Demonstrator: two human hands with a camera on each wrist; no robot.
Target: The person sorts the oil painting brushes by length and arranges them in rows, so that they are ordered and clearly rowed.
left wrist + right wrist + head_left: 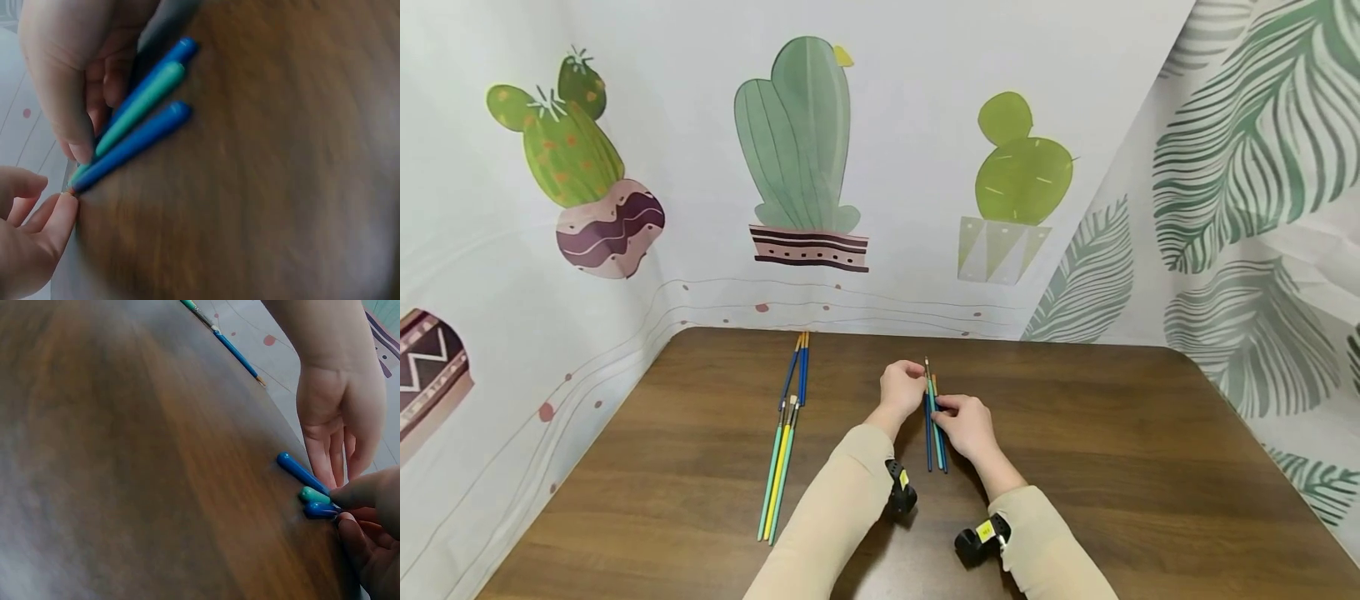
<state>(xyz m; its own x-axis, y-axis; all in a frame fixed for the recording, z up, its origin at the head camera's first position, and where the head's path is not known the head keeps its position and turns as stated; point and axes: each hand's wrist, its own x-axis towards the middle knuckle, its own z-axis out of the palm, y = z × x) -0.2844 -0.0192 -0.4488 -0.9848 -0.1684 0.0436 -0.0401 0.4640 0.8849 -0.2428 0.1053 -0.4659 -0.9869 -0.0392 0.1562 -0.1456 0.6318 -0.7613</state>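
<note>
Two blue paintbrushes, a left one (928,433) and a right one (944,454), lie on the table with a turquoise paintbrush (937,442) between them, handles toward the person. My right hand (967,425) pinches the turquoise and right blue brushes partway along; its thumb and index finger sit on either side of them in the right wrist view. At the far bristle end, my left hand (902,390) has its fingertips (65,203) against the left blue brush (134,147), beside an orange tip. The left hand (340,412) shows fairly straight fingers in the right wrist view.
To the left lie two turquoise brushes and a yellow brush (778,483), side by side. Beyond them, several blue brushes with orange tips (802,371) reach the back edge of the wooden table (1090,433). A cactus-print cloth (910,167) hangs behind.
</note>
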